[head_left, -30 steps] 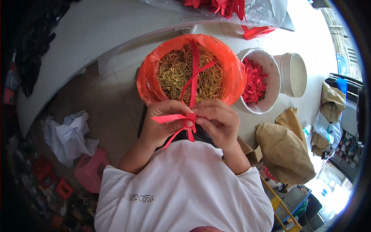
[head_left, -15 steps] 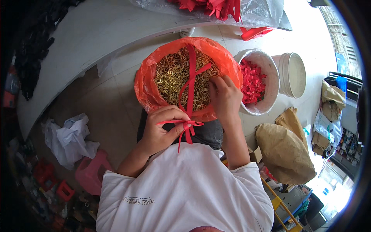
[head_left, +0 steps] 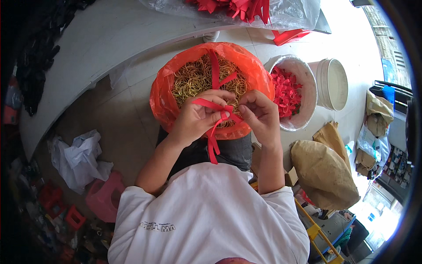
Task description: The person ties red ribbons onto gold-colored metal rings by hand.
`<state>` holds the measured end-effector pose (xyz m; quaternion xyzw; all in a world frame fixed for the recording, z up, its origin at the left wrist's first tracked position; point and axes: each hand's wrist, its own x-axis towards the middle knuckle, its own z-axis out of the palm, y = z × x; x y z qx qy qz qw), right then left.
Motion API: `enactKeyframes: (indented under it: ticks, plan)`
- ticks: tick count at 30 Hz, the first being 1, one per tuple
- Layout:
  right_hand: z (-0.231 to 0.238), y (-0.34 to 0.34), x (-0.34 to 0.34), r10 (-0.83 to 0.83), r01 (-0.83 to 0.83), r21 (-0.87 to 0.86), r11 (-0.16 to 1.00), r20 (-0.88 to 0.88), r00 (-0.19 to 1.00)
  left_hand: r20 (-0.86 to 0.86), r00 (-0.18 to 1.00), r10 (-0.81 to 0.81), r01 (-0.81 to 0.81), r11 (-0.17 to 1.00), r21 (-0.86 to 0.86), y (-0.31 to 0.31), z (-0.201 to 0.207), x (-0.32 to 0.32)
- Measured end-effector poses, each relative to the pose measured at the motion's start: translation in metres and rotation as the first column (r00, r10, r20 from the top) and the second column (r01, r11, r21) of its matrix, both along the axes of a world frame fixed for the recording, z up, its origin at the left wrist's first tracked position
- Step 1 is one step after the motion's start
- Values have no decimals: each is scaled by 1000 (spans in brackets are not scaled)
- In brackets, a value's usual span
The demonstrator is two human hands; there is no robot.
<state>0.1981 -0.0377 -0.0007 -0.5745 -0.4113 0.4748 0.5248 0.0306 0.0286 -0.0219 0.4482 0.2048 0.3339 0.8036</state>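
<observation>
My left hand (head_left: 189, 121) pinches a red ribbon bow (head_left: 227, 109) between thumb and fingers, above a tub lined with an orange plastic bag (head_left: 160, 94). Gold-coloured metal rings (head_left: 189, 81) fill the tub. Close to the bow's right side, my right hand (head_left: 264, 118) has its thumb and fingertips drawn together; whatever may be between them is too small to make out. Across the rings lies a red ribbon strip (head_left: 215, 70), partly hidden by my left hand. Red ribbon tails (head_left: 212, 147) hang below the bow toward my lap.
Right of the tub stands a white bucket (head_left: 311, 94) of red ribbon pieces (head_left: 286, 94), with another pale bucket (head_left: 338, 86) beyond. A grey table (head_left: 101, 39) curves along the far left. Brown sacks (head_left: 323, 176) lie at right, a pink stool (head_left: 105, 198) at lower left.
My left hand has lifted the bow forward from near my lap to over the rings. My right hand has left the rings and come close to the bow.
</observation>
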Motion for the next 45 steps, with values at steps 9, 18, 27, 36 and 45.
enactKeyframes:
  ticks: [9, 18, 27, 36, 45]
  plan:
    - [-1, 9, -2, -44, 38, 28, 999, 255, 966, -284, 957, 60, -4, 981, 192, 1, 10, 1]
    - [8, 5, -2, -159, 150, 76, 986, 128, 979, -47, 946, 321, -293, 909, 297, 7, 6, -6]
    - [17, 0, -24, 28, -23, 15, 1000, -414, 910, 155, 972, 174, -106, 922, -372, 0, 17, 1]
    - [28, -7, -23, -9, 12, -40, 999, 65, 998, 85, 996, -37, 71, 897, -437, -2, 15, -11]
    - [27, 3, -12, 136, -169, -73, 983, -326, 936, 51, 949, -310, 310, 900, -305, 1, 20, -17]
